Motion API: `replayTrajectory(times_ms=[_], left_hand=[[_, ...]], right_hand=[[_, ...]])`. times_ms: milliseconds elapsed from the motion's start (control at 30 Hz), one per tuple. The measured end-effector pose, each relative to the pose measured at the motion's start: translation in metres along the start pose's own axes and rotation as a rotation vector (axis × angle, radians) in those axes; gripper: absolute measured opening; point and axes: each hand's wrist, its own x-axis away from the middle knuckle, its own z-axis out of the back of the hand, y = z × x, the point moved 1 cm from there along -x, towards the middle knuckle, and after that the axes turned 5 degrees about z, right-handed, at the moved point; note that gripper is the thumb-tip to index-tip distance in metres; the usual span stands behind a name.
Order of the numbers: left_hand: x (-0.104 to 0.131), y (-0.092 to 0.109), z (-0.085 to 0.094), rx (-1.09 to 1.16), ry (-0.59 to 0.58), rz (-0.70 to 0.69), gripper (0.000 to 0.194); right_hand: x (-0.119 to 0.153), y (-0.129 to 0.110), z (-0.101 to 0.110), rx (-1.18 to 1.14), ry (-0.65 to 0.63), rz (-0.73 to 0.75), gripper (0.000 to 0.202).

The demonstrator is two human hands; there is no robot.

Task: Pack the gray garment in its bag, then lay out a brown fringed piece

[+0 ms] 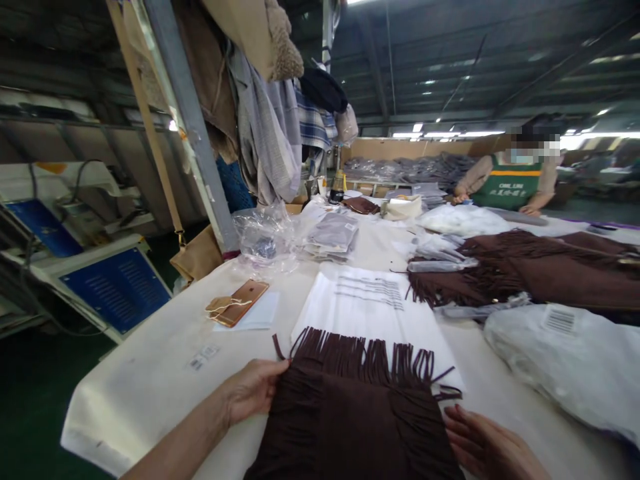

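A dark brown fringed piece of fabric (pixel 357 420) lies in front of me, its strips fanned out along the far edge and folded in along both sides. My left hand (pixel 255 389) pinches its upper left edge between thumb and fingers. At the right edge, my right hand (pixel 483 440) rests with fingers stretched out and slightly apart, against or just beside the fabric; the contact is partly hidden. Beneath the fringe and beyond it is a flat white plastic bag (pixel 370 300) with lines of dark print.
A phone (pixel 245 303) with a tan tag lies on pale paper at left. Farther back are clear plastic (pixel 267 237) and packed grey goods (pixel 333 233). More brown fringed fabric (pixel 560 270) and a filled plastic bag (pixel 555 360) lie right. A co-worker (pixel 515 180) stands across the table.
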Motion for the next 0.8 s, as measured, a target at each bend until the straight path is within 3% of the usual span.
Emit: replayTrajectory(times_ms=[133,333,533,667,800], left_hand=[[-0.023,0.012,-0.012,0.147,-0.216,0.109,0.04],[-0.04,0.023,-0.02,0.049,-0.356,0.218,0.051],[-0.072,0.017,-0.019,-0.053,-0.398,0.142,0.042],[-0.089,0.014,-0.032,-0.182,-0.541,0.08,0.042],[-0.083,0.019,-0.044,-0.18,-0.576,0.029,0.048]], right_hand=[[-0.009,-0.021,-0.023,-0.089,-0.25,-0.137,0.017],[-0.031,-0.032,-0.051,-0.272,-0.618,-0.222,0.025],[-0.046,-0.038,-0.077,-0.228,-0.783,-0.31,0.026],[-0.053,-0.045,-0.093,-0.141,-0.89,-0.19,0.026],[-0.056,-0.06,-0.106,-0.019,-0.957,-0.102,0.04]])
